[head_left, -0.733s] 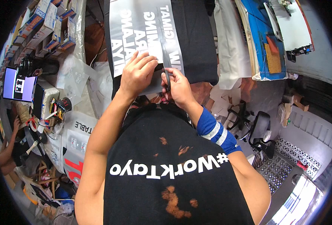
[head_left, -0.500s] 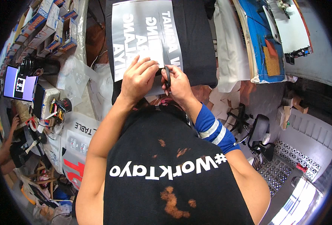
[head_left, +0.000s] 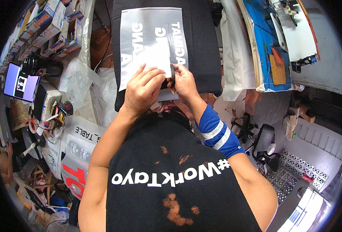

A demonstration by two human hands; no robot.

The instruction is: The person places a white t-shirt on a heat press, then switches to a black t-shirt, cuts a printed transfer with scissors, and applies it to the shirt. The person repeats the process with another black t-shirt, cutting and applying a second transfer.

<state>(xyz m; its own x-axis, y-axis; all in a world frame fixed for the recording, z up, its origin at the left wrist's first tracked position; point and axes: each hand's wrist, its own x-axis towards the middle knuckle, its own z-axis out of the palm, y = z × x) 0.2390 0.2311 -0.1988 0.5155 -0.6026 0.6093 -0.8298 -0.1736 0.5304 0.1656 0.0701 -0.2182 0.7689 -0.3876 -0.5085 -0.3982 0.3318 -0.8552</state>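
Observation:
A translucent printed film sheet (head_left: 151,17) with white block letters in reverse lies over black cloth (head_left: 203,42), which looks like a garment. Fingers stretched out and close together, my left hand (head_left: 144,91) lies flat on the lower part of the sheet beside a bright white patch (head_left: 161,56). Just to its right, my right hand (head_left: 184,83) is closed round a black-handled tool (head_left: 173,75), at the sheet's lower right. It looks like scissors, but its blades cannot be made out.
Boxes (head_left: 43,17) are stacked at the far left, above a lit screen (head_left: 20,83). A printed plastic sheet (head_left: 80,143) lies left of my arm. A blue-topped table (head_left: 261,42) stands at the right, with an office chair (head_left: 265,143) below it. Another person's arm (head_left: 6,162) shows at the left edge.
The view has shifted slightly. Against the film, both hands sit a little farther up the sheet, covering some lower letters. My right hand keeps its hold on the black-handled tool.

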